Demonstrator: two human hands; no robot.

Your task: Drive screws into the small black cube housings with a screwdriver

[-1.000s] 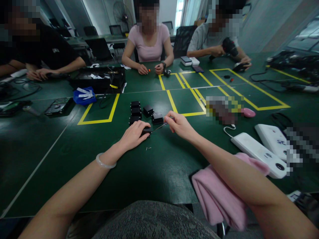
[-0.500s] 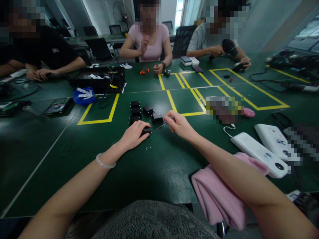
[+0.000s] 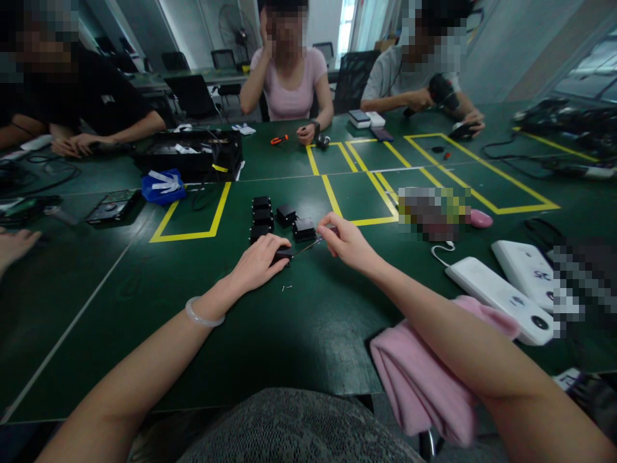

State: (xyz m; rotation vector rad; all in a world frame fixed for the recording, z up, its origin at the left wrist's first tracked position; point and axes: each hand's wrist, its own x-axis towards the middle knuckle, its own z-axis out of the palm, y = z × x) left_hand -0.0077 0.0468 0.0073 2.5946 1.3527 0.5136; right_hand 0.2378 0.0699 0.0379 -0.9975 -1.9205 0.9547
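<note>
On the green table, my left hand [image 3: 259, 262] is closed around a small black box [image 3: 283, 255], pressing it against the surface and covering part of it. My right hand [image 3: 346, 243] pinches a thin screwdriver [image 3: 307, 247]; its metal shaft slants down to the box's right end. Whether the tip sits in a screw is too small to tell. Just beyond, another black box [image 3: 304, 228] lies near my right fingers, with a tilted black box [image 3: 286, 214] behind it. Several similar boxes form a column [image 3: 262, 216] to the left. Tiny screws [image 3: 286, 288] lie nearer to me.
A pink cloth [image 3: 419, 373] hangs over the front edge under my right forearm. White power banks [image 3: 501, 299] and a pink mouse [image 3: 481, 218] are at right. A black bin [image 3: 187, 154], blue bag [image 3: 162, 188] and hard drive [image 3: 112, 207] stand left. Co-workers sit opposite.
My hands, the box and the screwdriver have hardly moved. A co-worker opposite has raised a hand to the head. Another person's hand has appeared at the left edge.
</note>
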